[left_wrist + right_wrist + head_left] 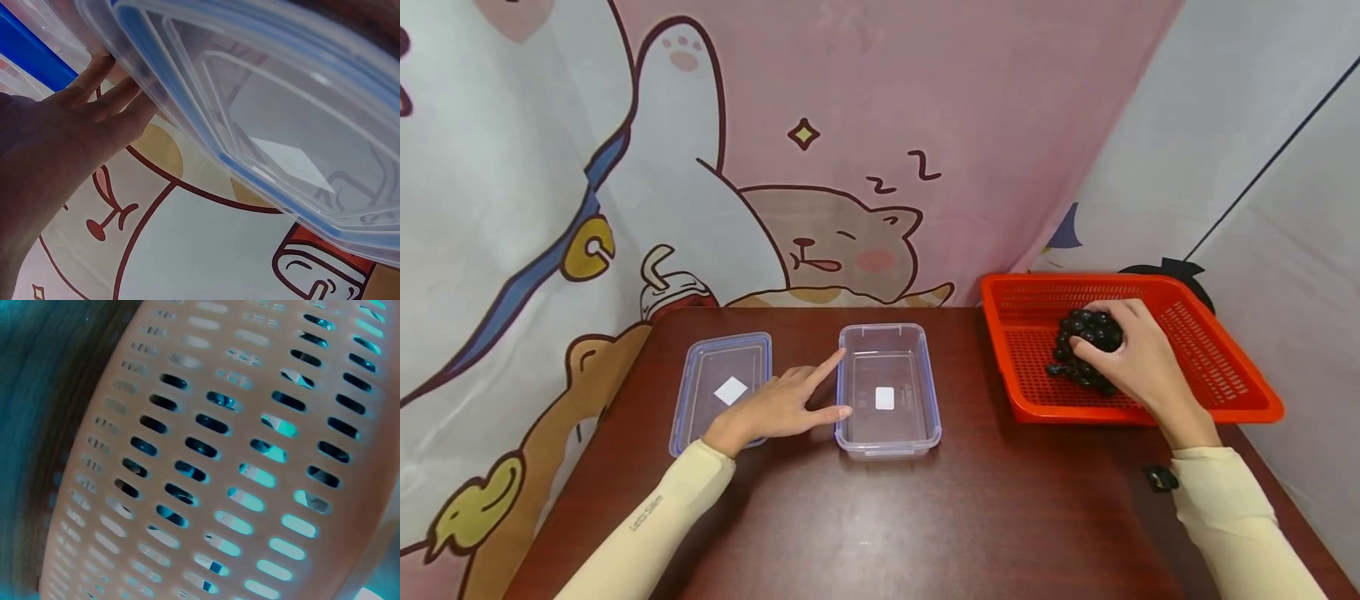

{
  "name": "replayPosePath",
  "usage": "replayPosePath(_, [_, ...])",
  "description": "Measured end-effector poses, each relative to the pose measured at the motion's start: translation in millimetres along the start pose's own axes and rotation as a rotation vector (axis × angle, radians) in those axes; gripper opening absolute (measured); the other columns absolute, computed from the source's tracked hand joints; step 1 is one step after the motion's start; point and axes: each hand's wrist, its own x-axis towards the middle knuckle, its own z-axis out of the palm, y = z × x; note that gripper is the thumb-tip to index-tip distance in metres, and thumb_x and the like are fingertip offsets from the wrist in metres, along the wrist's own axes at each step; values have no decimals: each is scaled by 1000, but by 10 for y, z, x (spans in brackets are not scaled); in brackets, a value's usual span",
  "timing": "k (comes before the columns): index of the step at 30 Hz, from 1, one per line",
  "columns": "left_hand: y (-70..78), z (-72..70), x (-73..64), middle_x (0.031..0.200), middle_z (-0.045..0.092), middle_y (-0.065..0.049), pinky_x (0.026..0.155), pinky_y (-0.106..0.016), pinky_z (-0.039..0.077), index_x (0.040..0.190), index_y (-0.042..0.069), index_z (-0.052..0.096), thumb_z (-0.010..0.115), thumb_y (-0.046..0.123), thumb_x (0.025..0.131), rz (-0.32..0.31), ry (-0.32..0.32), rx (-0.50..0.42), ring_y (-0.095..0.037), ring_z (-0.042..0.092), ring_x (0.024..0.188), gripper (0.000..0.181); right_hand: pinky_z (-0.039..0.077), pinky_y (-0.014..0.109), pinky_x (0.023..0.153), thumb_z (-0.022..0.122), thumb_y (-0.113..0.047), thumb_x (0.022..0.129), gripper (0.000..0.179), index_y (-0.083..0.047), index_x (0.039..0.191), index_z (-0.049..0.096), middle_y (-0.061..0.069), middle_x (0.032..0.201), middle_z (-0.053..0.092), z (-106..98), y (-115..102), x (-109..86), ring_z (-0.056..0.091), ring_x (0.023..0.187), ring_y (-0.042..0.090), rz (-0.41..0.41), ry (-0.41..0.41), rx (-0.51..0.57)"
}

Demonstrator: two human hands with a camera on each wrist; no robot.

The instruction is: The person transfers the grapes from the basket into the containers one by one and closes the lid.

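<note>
My left hand reaches across the right edge of a clear lid with a blue seal. Its index finger and thumb are stretched apart and touch the left side of a clear plastic container. In the left wrist view, that hand has straight fingers beside the lid. My right hand grips a bunch of dark grapes inside a red plastic basket. The right wrist view is filled by the basket's slotted wall, which hides hand and grapes.
Everything stands on a dark brown table. A cartoon-printed cloth hangs behind it and along both sides. Near the right sleeve is a small dark object, its kind unclear.
</note>
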Motion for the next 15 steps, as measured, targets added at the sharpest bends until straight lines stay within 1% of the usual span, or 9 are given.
replayPosePath(7, [3,-3,11,170,39,-16,117,-74,32,177,36,9,55,80,100,1,-5,-3,-44,36,154,100,43,69,97,81,-28,98,51,-7,142,65,22,136,56,14,1,2,52,119,44,-15,47,31])
replayPosePath(11, [-4,-7,0,172,36,-15,117,-75,29,177,36,6,54,80,101,-3,-9,-7,-44,35,155,100,44,67,96,81,-28,98,50,-9,142,66,20,135,56,35,-40,0,52,120,41,-5,62,55])
replayPosePath(14, [1,-19,-13,174,34,-14,118,-75,28,178,35,5,55,79,101,-4,-11,-8,-45,34,156,101,43,60,96,80,-29,99,49,-11,142,66,18,136,57,56,-69,-9,52,121,37,8,81,76])
replayPosePath(15, [3,-22,-14,174,34,-15,118,-75,28,178,35,5,55,79,101,-3,-10,-8,-46,34,156,102,43,56,95,80,-29,99,48,-12,142,67,17,136,57,62,-78,-11,52,120,35,12,89,79])
